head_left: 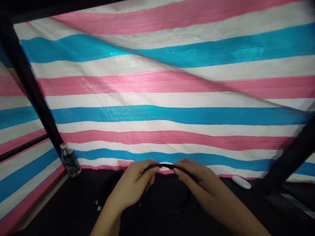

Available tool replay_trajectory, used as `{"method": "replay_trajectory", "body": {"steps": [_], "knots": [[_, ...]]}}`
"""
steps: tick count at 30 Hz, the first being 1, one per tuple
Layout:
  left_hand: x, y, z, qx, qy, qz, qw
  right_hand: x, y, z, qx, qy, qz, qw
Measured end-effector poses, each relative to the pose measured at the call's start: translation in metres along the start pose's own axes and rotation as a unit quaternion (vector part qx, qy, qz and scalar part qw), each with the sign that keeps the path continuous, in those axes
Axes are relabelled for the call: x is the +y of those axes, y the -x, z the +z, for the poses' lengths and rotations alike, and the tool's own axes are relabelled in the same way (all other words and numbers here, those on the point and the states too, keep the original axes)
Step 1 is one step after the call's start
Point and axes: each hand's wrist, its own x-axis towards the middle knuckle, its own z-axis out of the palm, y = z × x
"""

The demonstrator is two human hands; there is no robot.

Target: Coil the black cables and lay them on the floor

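Note:
A black cable (166,166) bows upward between my two hands above the dark surface. My left hand (136,183) is closed around it, thumb and fingers pinching near the top of the bend. On the other side my right hand (198,182) grips the same cable, thumb below and fingers over it. A short stretch of cable shows between the two sets of fingertips. Below my hands a dark loop, probably more of the cable, blends into the black surface (81,200). Left of my left wrist lies a small silvery piece (98,207), perhaps a connector.
A clear plastic bottle (70,161) stands at the back left corner by a black post (31,82). A white oval object (241,182) lies at the back right. Pink, blue and white striped sheeting (157,114) hangs behind, and another dark post (290,157) slants at right.

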Motion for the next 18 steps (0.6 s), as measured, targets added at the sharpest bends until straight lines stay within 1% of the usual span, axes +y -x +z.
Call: {"method": "replay_trajectory", "body": {"steps": [4,6,10,12,15,17,18], "knots": [[-0.001,-0.001,0.004,-0.018,0.024,-0.026,0.999,0.007,-0.002,0.003,0.017,-0.027,0.018,0.999],[-0.003,-0.002,0.004,-0.009,0.025,-0.023,0.999,0.009,-0.003,0.004,0.018,-0.047,0.035,0.998],[-0.004,0.003,-0.002,0.045,0.027,0.016,0.999,0.013,-0.004,0.004,0.056,-0.065,0.053,0.995],[-0.004,0.007,-0.008,0.068,0.044,0.013,0.997,0.014,-0.003,0.003,0.066,-0.087,0.06,0.992],[-0.005,0.013,-0.02,0.11,0.132,-0.012,0.985,0.017,-0.001,0.0,0.06,-0.132,0.082,0.986],[-0.006,0.016,-0.031,0.146,0.183,-0.009,0.972,0.02,0.0,-0.004,0.065,-0.153,0.107,0.98],[-0.007,0.018,-0.038,0.169,0.188,-0.003,0.967,0.022,0.0,-0.006,0.073,-0.158,0.119,0.977]]}}
